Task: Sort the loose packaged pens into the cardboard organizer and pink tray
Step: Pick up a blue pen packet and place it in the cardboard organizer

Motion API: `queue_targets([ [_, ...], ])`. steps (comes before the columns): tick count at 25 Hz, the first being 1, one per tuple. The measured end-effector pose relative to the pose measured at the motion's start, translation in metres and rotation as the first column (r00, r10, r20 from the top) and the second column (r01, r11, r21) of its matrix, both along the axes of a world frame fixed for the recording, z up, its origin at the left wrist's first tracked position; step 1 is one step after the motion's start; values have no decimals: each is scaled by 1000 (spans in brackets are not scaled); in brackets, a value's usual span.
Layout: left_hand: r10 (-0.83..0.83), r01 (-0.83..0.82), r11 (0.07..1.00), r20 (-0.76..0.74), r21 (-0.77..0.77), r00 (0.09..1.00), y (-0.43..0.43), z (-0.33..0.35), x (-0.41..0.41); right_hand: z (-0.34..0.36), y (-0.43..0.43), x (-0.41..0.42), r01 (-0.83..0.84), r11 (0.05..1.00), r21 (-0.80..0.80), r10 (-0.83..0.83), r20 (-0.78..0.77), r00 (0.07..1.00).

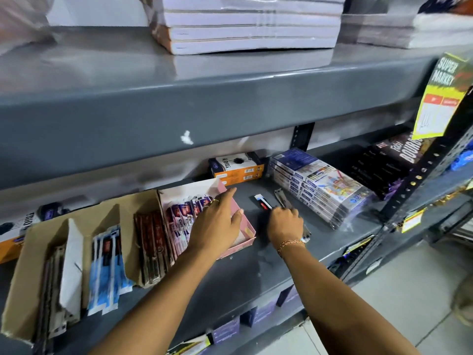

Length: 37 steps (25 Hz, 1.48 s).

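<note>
The cardboard organizer [30, 257] lies on the grey shelf at the left, with grey, blue and dark red pen packs in its slots. Beside it to the right is the pink tray [247, 233] holding purple pen packs [184, 213]. My left hand [217, 221] lies flat over the tray's right wall, fingers spread, holding nothing. My right hand [285, 222] is on the shelf just right of the tray, fingers closed on a grey packaged pen [280, 198] that sticks out beyond the hand. A loose red-and-white packaged pen [262, 202] lies close to the knuckles.
Stacked blue-and-white boxes [320, 185] stand right of my right hand, dark packets [389, 162] beyond them. An orange-and-black box [236, 166] sits at the back. The shelf above [179, 103] overhangs low. A yellow sign [440, 98] hangs on the right upright.
</note>
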<state>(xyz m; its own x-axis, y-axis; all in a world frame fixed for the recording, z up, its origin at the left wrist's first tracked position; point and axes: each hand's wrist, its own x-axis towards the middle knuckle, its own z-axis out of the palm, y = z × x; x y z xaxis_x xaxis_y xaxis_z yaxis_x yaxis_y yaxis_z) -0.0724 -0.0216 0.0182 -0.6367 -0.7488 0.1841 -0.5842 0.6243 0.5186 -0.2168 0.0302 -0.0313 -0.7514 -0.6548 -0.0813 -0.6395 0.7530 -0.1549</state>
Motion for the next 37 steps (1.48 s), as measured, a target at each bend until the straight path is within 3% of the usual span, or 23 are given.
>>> queue_targets([
  [9,63,-47,990,-119,132,991,-12,-6,-26,2,-6,-25,91,982,-167,-60,184,981],
  [12,120,-77,967,-167,243,979,-14,-6,-30,7,-11,-25,120,968,-221,-65,240,969],
  [16,149,-100,941,-131,322,980,-19,-8,-31,18,-19,-23,180,933,-310,-64,350,935],
  [19,216,-76,884,-257,462,942,-26,-13,-31,28,-19,-18,249,861,-445,26,526,850],
  [21,352,-35,780,-392,624,850,-29,-13,-25,41,-18,-13,301,813,-498,156,685,712],
  [23,519,86,614,-484,785,704,-31,-11,-15,54,-17,-4,263,814,-518,286,751,595],
  [26,692,318,446,-548,837,471,-32,2,10,69,-22,21,160,830,-534,429,796,427],
  [28,758,373,426,-551,824,350,-33,7,32,69,-29,39,100,847,-522,442,797,412],
  [33,807,320,489,-560,812,188,-32,4,86,66,-39,89,-9,852,-524,492,793,360],
  [37,850,254,489,-522,834,77,-33,-1,121,57,-43,122,-5,834,-551,527,795,301],
])
